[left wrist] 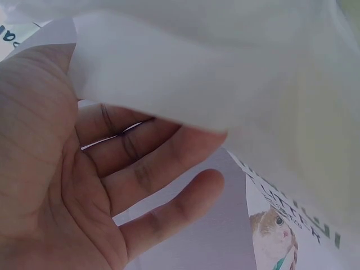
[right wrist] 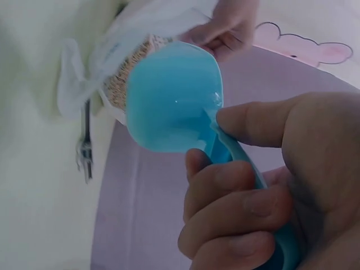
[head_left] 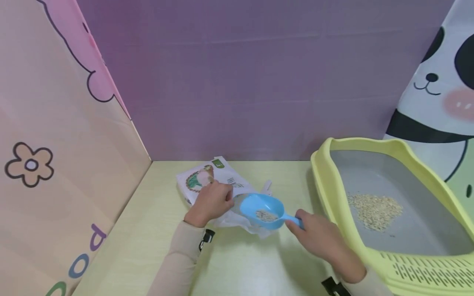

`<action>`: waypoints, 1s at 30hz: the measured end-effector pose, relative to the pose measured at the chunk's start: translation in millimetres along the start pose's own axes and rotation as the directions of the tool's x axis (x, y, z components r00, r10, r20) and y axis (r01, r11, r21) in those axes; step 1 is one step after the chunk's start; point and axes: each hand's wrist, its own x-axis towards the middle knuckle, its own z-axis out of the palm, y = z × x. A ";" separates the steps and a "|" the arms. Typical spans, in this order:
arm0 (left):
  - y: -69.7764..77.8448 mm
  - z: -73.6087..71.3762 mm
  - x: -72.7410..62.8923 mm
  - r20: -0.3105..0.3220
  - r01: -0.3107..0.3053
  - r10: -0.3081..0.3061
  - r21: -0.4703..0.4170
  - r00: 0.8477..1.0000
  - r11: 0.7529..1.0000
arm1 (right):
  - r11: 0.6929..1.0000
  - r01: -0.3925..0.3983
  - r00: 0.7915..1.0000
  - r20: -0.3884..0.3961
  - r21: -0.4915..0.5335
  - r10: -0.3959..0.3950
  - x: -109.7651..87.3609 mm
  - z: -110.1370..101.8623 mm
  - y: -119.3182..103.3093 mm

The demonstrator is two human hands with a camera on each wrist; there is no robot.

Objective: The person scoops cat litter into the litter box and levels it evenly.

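Note:
My right hand [head_left: 320, 236] grips the handle of a light-blue scoop [head_left: 255, 201], which has some pale litter pellets [head_left: 266, 215] in its bowl. The scoop is over the mouth of a white cat litter bag [head_left: 237, 181] lying on the table. In the right wrist view, more pellets [right wrist: 119, 84] show inside the bag, partly hidden behind the scoop [right wrist: 174, 95]. With my left hand [head_left: 212, 201] I hold the bag's edge near its opening. The left wrist view shows those fingers [left wrist: 146, 171] bent against the white plastic [left wrist: 152, 62], with the thumb hidden.
On the right stands a yellow litter box [head_left: 322, 181] with a grey base, a slotted front ledge and a heap of pellets [head_left: 375, 211] inside. A purple backdrop [head_left: 229, 82] rises behind the pale table [head_left: 237, 263], and a printed panel [head_left: 66, 135] closes the left side.

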 end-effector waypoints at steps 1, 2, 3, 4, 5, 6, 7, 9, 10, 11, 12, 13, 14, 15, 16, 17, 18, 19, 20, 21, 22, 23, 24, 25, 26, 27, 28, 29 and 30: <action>0.0 0.0 0.0 0.000 0.001 -0.001 0.001 1.000 1.000 | 1.000 -0.001 1.000 -0.005 -0.009 0.000 -1.3 -3.1 1.3; 0.1 -0.1 -0.2 -0.001 0.001 -0.001 -0.002 1.000 1.000 | 1.000 -0.001 1.000 -0.009 -0.014 0.001 -2.6 -6.4 2.5; 0.2 -0.2 -0.3 -0.002 0.000 0.000 -0.002 1.000 1.000 | 1.000 0.006 1.000 -0.018 -0.018 -0.006 -3.8 -9.8 3.7; 0.2 -0.3 -0.5 -0.005 -0.001 0.001 0.000 1.000 1.000 | 1.000 0.010 1.000 -0.029 -0.023 -0.011 -4.8 -13.3 5.0; 0.2 -0.3 -0.5 -0.008 -0.003 0.003 0.001 1.000 1.000 | 1.000 0.011 0.999 -0.037 -0.028 -0.012 -5.6 -17.0 6.3; 0.1 -0.2 -0.6 -0.010 -0.004 0.004 0.004 1.000 1.000 | 0.999 0.014 0.999 -0.044 -0.031 -0.015 -6.3 -20.9 7.5; 0.0 -0.1 -0.6 -0.012 -0.006 0.006 0.007 1.000 1.000 | 0.999 0.017 0.999 -0.051 -0.029 -0.018 -7.1 -24.7 9.0; -0.1 0.0 -0.5 -0.016 -0.009 0.009 0.011 1.000 1.000 | 0.999 0.018 0.998 -0.060 -0.028 -0.020 -8.5 -32.3 12.7; -0.1 0.2 -0.6 -0.016 -0.009 0.009 0.011 1.000 1.000 | 1.000 0.009 0.998 -0.058 -0.028 -0.011 -8.7 -36.0 14.7; -0.1 0.3 -0.5 -0.016 -0.010 0.010 0.010 1.000 1.000 | 1.000 0.002 0.998 -0.058 -0.027 -0.003 -9.2 -39.7 16.8; 0.0 0.3 -0.5 -0.015 -0.009 0.009 0.010 1.000 1.000 | 1.000 -0.006 0.998 -0.056 -0.023 0.005 -9.8 -43.2 18.9; 0.1 0.3 -0.4 -0.014 -0.008 0.009 0.006 1.000 1.000 | 1.000 -0.016 0.998 -0.055 -0.021 0.015 -10.5 -46.4 21.2; 0.3 0.3 -0.4 -0.012 -0.007 0.007 0.004 1.000 1.000 | 0.999 -0.025 0.998 -0.055 -0.022 0.024 -11.3 -49.8 23.2; 0.6 0.2 -0.4 -0.010 -0.005 0.005 0.001 1.000 1.000 | 0.999 -0.033 0.998 -0.057 -0.021 0.032 -12.1 -53.0 25.4; 0.7 0.0 -0.4 -0.008 -0.003 0.003 -0.003 1.000 1.000 | 0.999 -0.041 0.997 -0.061 -0.023 0.039 -13.0 -56.1 27.3; 0.8 -0.2 -0.3 -0.007 -0.002 0.002 -0.006 1.000 1.000 | 0.999 -0.046 0.997 -0.065 -0.023 0.045 -13.8 -59.1 29.2; 0.9 -0.4 -0.4 -0.006 -0.001 0.001 -0.009 1.000 1.000 | 0.999 -0.049 0.997 -0.069 -0.024 0.047 -14.5 -61.8 31.3; 1.0 -0.6 -0.4 -0.005 0.001 -0.001 -0.012 1.000 1.000 | 0.998 -0.049 0.996 -0.076 -0.026 0.046 -15.0 -64.3 33.5; 1.0 -0.8 -0.4 -0.004 0.002 -0.002 -0.013 1.000 1.000 | 0.999 -0.045 0.995 -0.085 -0.029 0.043 -15.4 -66.5 35.8; 0.9 -0.9 -0.5 -0.005 0.003 -0.003 -0.012 1.000 1.000 | 0.999 -0.045 0.995 -0.089 -0.025 0.042 -15.7 -68.7 37.9; 0.8 -1.0 -0.5 -0.005 0.004 -0.004 -0.011 1.000 1.000 | 0.999 -0.045 0.995 -0.094 -0.027 0.042 -16.0 -70.6 40.1; 0.6 -0.9 -0.6 -0.006 0.004 -0.004 -0.010 1.000 1.000 | 0.999 -0.043 0.994 -0.102 -0.027 0.040 -16.1 -72.4 42.6; 0.5 -0.8 -0.7 -0.007 0.004 -0.004 -0.010 1.000 1.000 | 0.999 -0.042 0.994 -0.106 -0.027 0.039 -16.3 -74.1 45.0; 0.4 -0.7 -0.7 -0.007 0.005 -0.005 -0.010 1.000 1.000 | 0.999 -0.041 0.993 -0.112 -0.025 0.038 -16.6 -76.0 47.3; 0.3 -0.4 -0.8 -0.006 0.005 -0.005 -0.010 1.000 1.000 | 0.999 -0.039 0.992 -0.121 -0.026 0.036 -17.0 -78.1 49.8; 0.3 -0.2 -0.8 -0.005 0.006 -0.006 -0.010 1.000 1.000 | 0.999 -0.039 0.991 -0.130 -0.025 0.036 -17.4 -80.3 52.3; 0.3 -0.2 -0.8 -0.003 0.007 -0.007 -0.013 1.000 1.000 | 0.999 -0.038 0.989 -0.142 -0.027 0.034 -17.8 -82.5 55.2; 0.4 0.0 -0.7 -0.002 0.007 -0.007 -0.016 1.000 1.000 | 0.999 -0.041 0.988 -0.147 -0.024 0.038 -18.4 -84.6 58.3; 0.4 0.0 -0.7 0.000 0.008 -0.008 -0.016 1.000 1.000 | 0.999 -0.046 0.987 -0.155 -0.024 0.042 -19.0 -87.1 61.5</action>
